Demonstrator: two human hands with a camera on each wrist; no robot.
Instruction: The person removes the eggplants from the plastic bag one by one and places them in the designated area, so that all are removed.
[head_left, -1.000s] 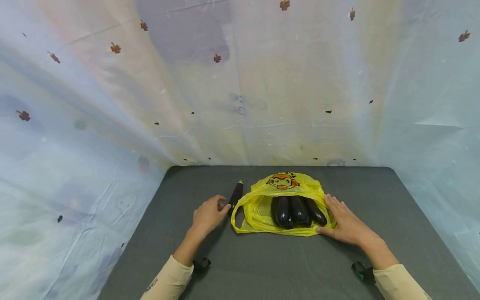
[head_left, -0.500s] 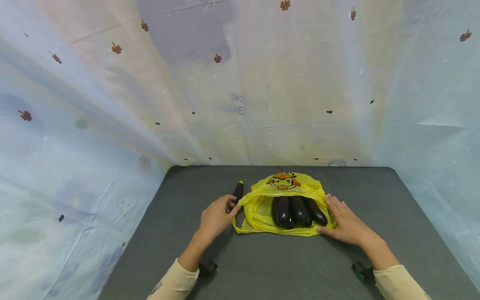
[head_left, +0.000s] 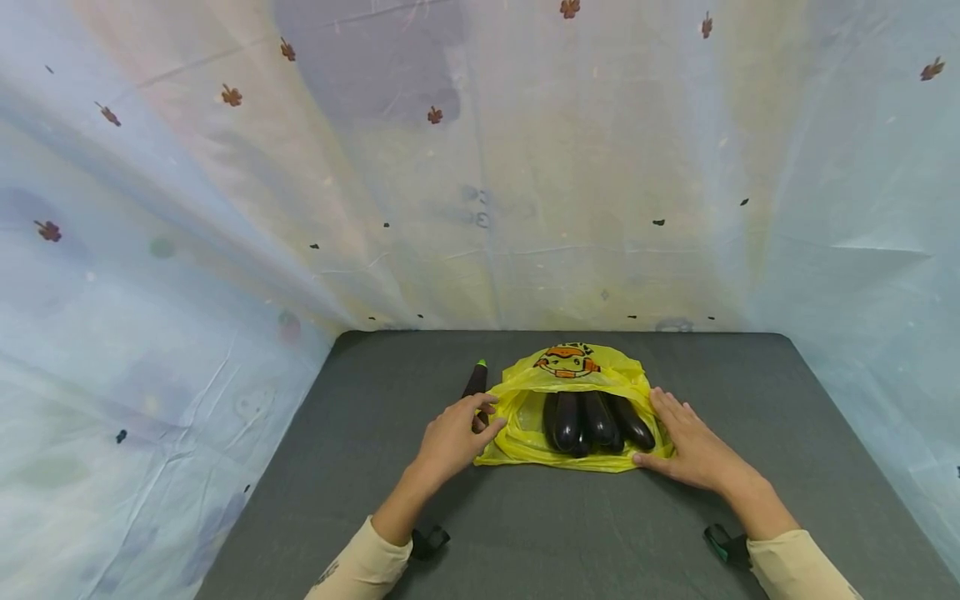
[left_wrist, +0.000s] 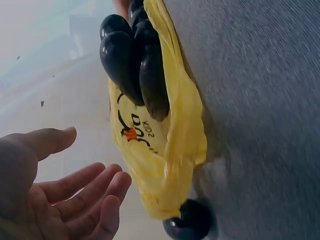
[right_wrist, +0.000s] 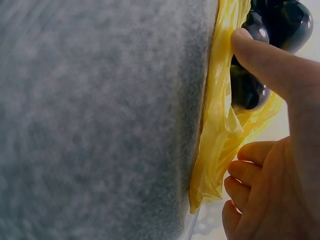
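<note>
A yellow plastic bag (head_left: 517, 446) with a cartoon print lies on its side, its mouth facing me. Inside it several dark eggplants (head_left: 567, 421) are bunched together. Another eggplant (head_left: 476, 379) with a green tip lies outside, left of the bag, partly hidden behind my left hand (head_left: 450, 437). That hand hovers at the bag's left end with fingers and thumb apart, holding nothing; the left wrist view shows its fingertips (left_wrist: 122, 180) beside the plastic. My right hand (head_left: 693, 450) rests against the bag's right side, its thumb (right_wrist: 260, 55) at the mouth's edge.
A dark grey table (head_left: 570, 533) with rounded far corners bears everything. Behind it and to both sides hangs a pale printed sheet (head_left: 525, 167). Each wrist wears a black strap (head_left: 431, 542).
My left hand has moved right, from beside the lone eggplant to the bag's left end, now covering the bag's handle loop. My right hand and the bag have stayed put.
</note>
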